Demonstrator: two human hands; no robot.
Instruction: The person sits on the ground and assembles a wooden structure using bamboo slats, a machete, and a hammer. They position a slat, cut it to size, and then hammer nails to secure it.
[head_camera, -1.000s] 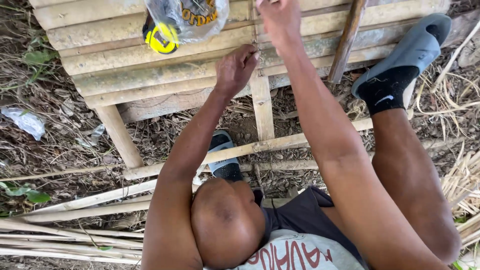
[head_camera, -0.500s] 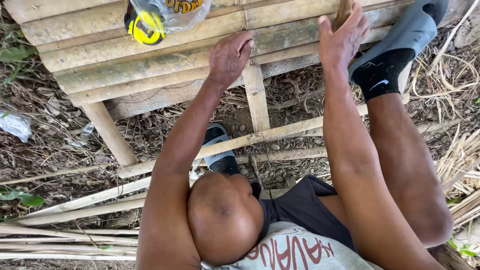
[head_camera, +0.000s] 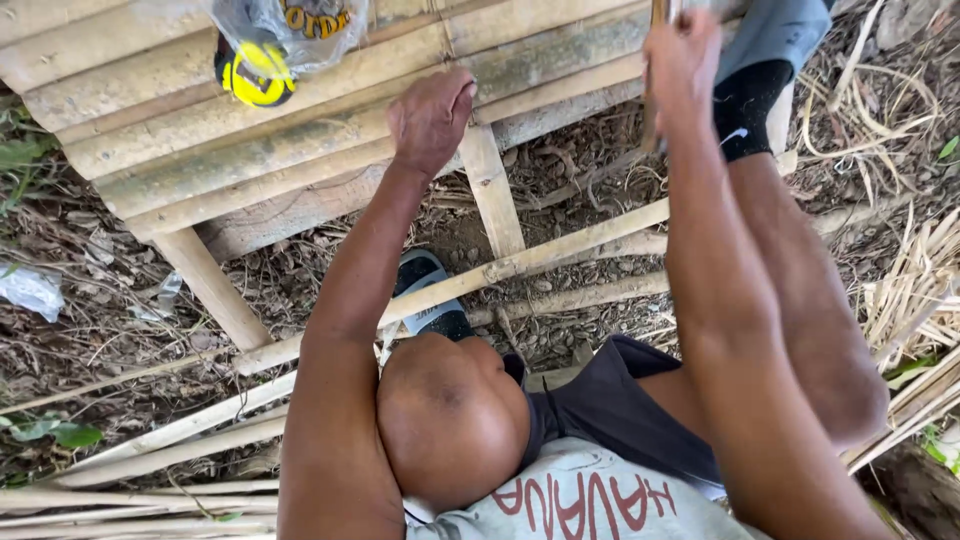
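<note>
The thin wooden stick (head_camera: 655, 75) now stands upright at the right end of the slatted bamboo worktop (head_camera: 330, 130), with the right hand (head_camera: 683, 62) closed around it; half a second ago that hand lay open and flat on the slats, so a grip has just been taken. The left hand (head_camera: 430, 118) stays pressed, fingers curled, on a slat edge, holding nothing. A clear plastic bag (head_camera: 290, 25) on the slats contains a yellow-and-black tape measure (head_camera: 255, 75).
</note>
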